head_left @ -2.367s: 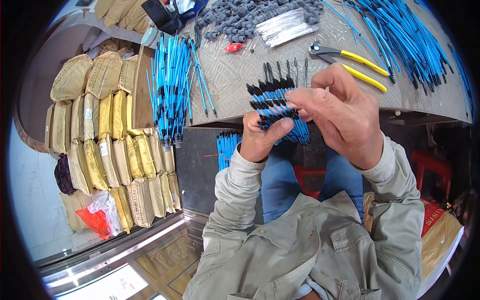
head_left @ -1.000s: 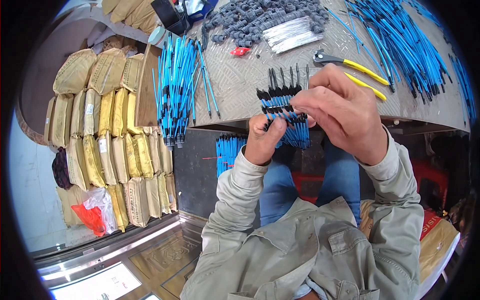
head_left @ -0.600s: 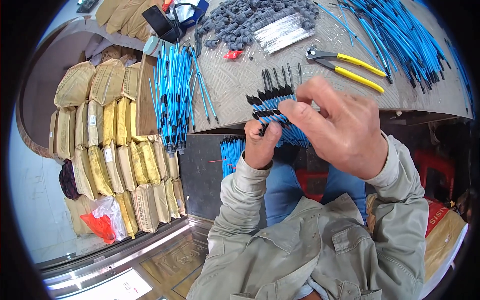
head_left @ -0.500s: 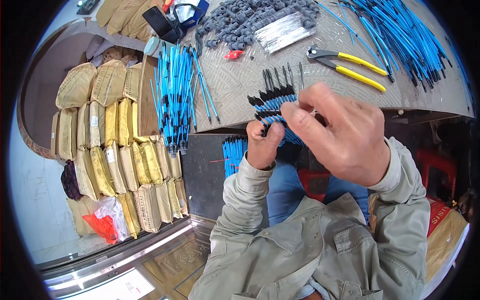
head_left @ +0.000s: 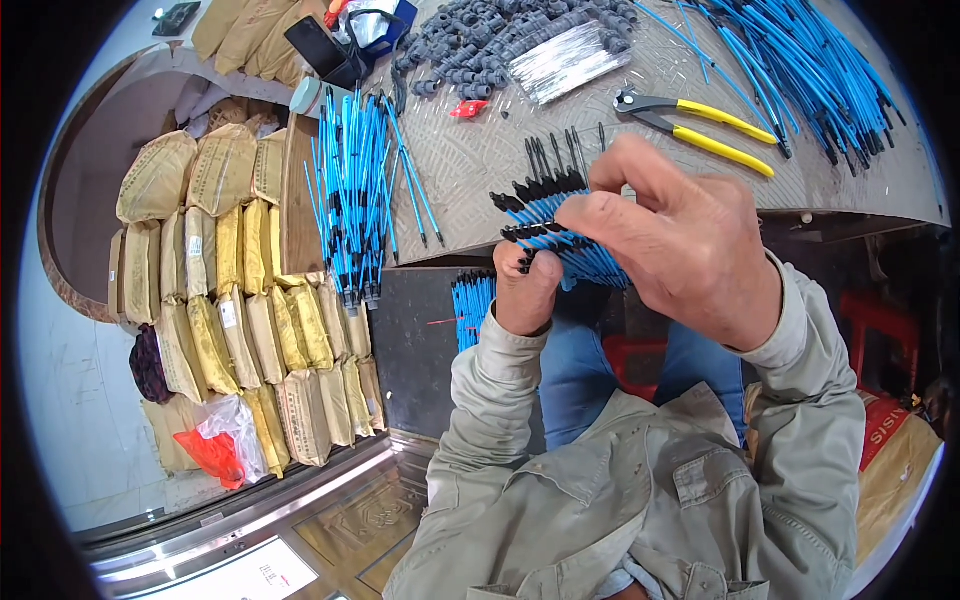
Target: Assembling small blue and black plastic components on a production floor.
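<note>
My left hand [head_left: 527,290] is closed round a bundle of thin blue rods with black ends [head_left: 590,262], just off the table's near edge. The black tips [head_left: 548,180] fan out in a row and point away from me, toward the table. Over the bundle's right side, my right hand [head_left: 690,240] is closed, thumb and forefinger pinched at the rods. What lies in that pinch is hidden by the fingers. One dark tip [head_left: 601,137] stands up just beyond the right fingers.
On the table are blue rods in a left pile [head_left: 352,190] and a right pile [head_left: 815,80], yellow-handled pincers [head_left: 700,125], grey plastic fittings [head_left: 480,55] and a stack of thin silvery strips [head_left: 570,62]. Wrapped packages [head_left: 230,250] are stacked at left. More blue rods [head_left: 472,305] are below the table edge.
My right hand has shifted slightly, and more blue rod lengths show beneath it. The left hand keeps its hold on the bundle. The whole view has moved a little.
</note>
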`<state>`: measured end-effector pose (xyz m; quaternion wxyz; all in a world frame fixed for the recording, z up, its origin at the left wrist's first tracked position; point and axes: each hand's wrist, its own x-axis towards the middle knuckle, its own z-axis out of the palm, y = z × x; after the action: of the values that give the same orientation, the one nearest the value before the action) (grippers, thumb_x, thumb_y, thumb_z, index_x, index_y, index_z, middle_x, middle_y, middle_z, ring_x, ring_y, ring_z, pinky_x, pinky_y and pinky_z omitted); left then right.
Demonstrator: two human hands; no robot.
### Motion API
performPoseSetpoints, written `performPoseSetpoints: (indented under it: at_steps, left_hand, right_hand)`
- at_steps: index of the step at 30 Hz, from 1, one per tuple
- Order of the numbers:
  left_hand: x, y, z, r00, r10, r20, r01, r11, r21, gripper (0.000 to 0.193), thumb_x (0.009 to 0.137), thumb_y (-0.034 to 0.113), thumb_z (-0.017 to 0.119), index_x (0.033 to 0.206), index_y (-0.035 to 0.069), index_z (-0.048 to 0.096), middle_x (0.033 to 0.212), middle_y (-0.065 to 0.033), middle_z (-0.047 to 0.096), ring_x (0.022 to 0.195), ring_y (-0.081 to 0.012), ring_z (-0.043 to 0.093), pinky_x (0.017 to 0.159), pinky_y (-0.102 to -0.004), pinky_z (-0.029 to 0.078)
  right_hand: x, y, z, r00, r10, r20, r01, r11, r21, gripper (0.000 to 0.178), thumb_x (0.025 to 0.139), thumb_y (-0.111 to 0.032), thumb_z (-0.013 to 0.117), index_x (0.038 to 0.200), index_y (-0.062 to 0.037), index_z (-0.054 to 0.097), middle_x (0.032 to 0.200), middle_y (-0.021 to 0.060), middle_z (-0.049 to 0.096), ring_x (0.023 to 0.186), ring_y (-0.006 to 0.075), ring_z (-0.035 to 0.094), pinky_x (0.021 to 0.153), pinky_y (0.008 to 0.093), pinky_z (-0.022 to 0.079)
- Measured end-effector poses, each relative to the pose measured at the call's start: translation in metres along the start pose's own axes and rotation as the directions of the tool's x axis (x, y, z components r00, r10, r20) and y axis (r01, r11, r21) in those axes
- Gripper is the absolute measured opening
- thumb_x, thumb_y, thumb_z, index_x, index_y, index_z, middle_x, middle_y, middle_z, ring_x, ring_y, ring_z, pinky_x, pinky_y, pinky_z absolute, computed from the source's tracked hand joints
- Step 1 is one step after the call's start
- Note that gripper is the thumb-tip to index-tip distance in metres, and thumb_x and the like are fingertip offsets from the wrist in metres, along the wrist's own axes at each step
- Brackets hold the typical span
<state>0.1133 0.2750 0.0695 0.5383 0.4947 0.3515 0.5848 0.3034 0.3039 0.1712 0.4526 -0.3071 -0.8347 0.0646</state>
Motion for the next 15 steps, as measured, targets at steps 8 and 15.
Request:
performPoseSetpoints:
  at_steps: [8, 15]
  left_hand:
    - [-0.002, -0.006, -0.015, 0.992, 0.001, 0.126, 0.002, 1.0, -0.029, 0.046, 0.089, 0.04, 0.057, 0.114, 0.002, 0.053, 0.108, -0.0108, 0.059, 0.096, -0.0197, 0.058, 0.081, -0.0278, 0.047]
    - [-0.001, 0.001, 0.006, 0.999, -0.021, -0.028, 0.024, 0.996, 0.084, 0.048, 0.085, 0.042, 0.061, 0.112, 0.003, 0.054, 0.109, -0.0093, 0.058, 0.095, -0.018, 0.055, 0.08, -0.0275, 0.045]
  right_hand:
    - [0.003, -0.002, -0.001, 1.0, -0.026, 0.013, 0.026, 0.998, -0.056, 0.012, 0.07, 0.0, 0.062, 0.081, -0.0061, 0.061, 0.078, 0.0026, 0.049, 0.05, 0.0126, 0.037, 0.042, 0.0241, 0.029]
    - [0.001, -0.014, -0.002, 0.999, -0.037, 0.025, 0.04, 0.986, -0.162, 0.012, 0.068, -0.002, 0.062, 0.08, -0.006, 0.06, 0.078, 0.0029, 0.048, 0.048, 0.012, 0.037, 0.04, 0.0231, 0.028]
